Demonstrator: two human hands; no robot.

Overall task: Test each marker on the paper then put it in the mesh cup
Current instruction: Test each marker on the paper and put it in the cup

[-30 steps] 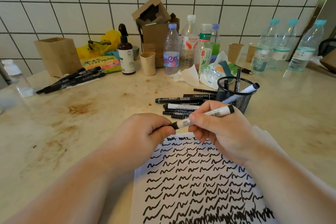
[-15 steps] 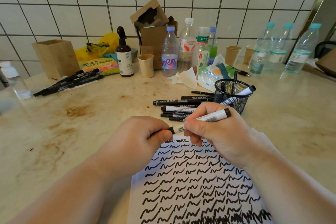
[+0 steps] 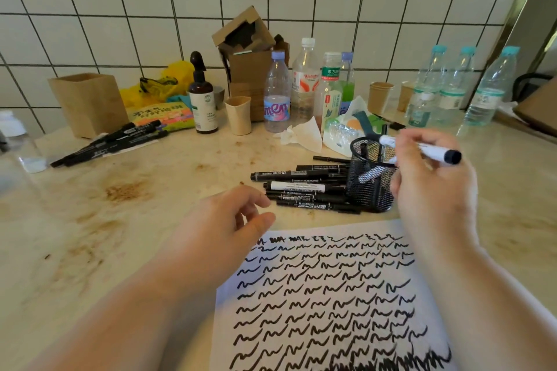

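1. A white marker (image 3: 422, 149) with a black cap is held in the right hand (image 3: 431, 187), pinched between the curled fingers and the thumb; it is kept almost level above the rim of the mesh cup (image 3: 372, 178), with the capped end pointing right and the other end over the cup's opening.
2. Nothing is held in the left hand (image 3: 223, 226); its fingers are loosely curled and parted, and it is raised just above the desk (image 3: 150, 190), near the top left corner of the paper (image 3: 331, 295).
3. The black mesh cup is stood upright on the desk just beyond the paper's far edge, and several markers are seen inside it through the mesh.
4. A loose pile of black and white markers (image 3: 301, 190) is laid flat on the desk, just left of the cup and touching its base.
5. The paper is spread on the desk in front of the person and is covered with rows of short black squiggles, which are denser along the near edge.
6. A second group of black markers (image 3: 111, 143) is laid well apart at the far left, beside a tan square box (image 3: 87, 104).
7. Plastic bottles (image 3: 301, 84), paper cups, a brown spray bottle (image 3: 202, 99) and an open cardboard box (image 3: 247, 48) are lined along the tiled wall.
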